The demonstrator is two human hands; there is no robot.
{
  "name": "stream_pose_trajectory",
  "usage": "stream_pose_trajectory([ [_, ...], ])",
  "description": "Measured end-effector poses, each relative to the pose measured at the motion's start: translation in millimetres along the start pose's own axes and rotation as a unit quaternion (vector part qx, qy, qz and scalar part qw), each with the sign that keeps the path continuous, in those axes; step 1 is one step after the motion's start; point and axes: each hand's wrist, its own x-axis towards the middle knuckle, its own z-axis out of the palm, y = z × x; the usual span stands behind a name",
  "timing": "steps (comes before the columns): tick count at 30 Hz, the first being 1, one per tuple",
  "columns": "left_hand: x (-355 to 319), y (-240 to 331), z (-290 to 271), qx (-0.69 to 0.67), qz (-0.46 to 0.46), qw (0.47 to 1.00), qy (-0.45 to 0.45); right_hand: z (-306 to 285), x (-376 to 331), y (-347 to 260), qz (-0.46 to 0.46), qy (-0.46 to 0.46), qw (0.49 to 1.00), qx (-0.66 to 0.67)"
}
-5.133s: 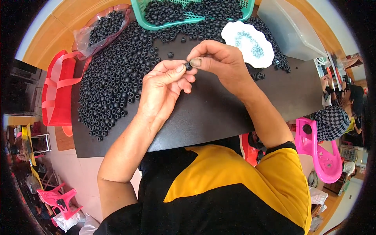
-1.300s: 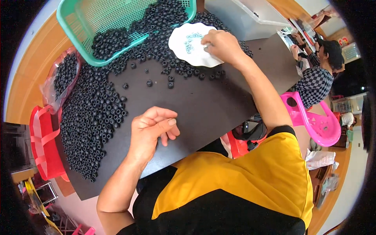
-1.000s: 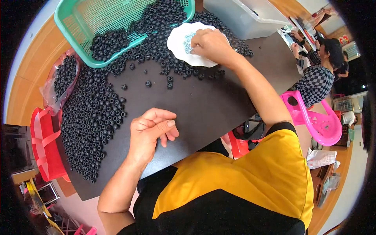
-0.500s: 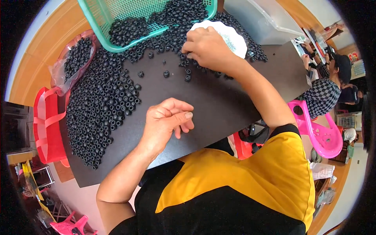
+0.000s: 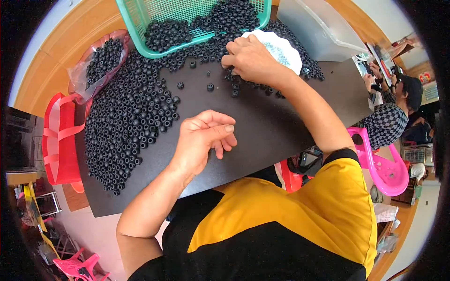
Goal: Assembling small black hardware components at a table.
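Note:
My right hand (image 5: 255, 58) reaches over the far side of the dark table, its fingers curled down beside a white scalloped dish (image 5: 281, 51) with small bluish-green bits in it. Its fingertips meet the edge of the spread of black, hollow bead-like parts (image 5: 129, 110); whatever they grip is hidden. Nearer to me, my left hand (image 5: 206, 136) hovers above the table with its thumb pressed toward the bent fingers. Anything pinched there is too small or covered to make out. A few loose black parts (image 5: 210, 87) lie between the hands.
A green mesh basket (image 5: 154, 54) holding more black parts stands at the back, beside a clear plastic bin (image 5: 323, 33). At left are a pinkish bag-lined bowl (image 5: 123, 44) of parts and a red bag (image 5: 61, 145). A person (image 5: 386, 117) sits right, near a pink stool (image 5: 391, 175).
The view has shifted a little, so the table things appear farther right and lower. My right hand stays by the dish, fingers still curled; my left hand keeps nearly the same pose.

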Motion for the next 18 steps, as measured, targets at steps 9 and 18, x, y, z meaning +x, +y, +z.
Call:
stream_pose_trajectory([
  [9, 5.5, 9.2, -11.7, -0.088, 0.015, 0.995, 0.054, -21.5, -8.5, -10.5, 0.009, 0.049, 0.982, 0.185],
  [18, 9.2, 6.9, -21.9, -0.183, 0.020, 0.983, -0.005, -53.7, -28.3, -62.5, -0.009, 0.106, 0.906, 0.410],
])
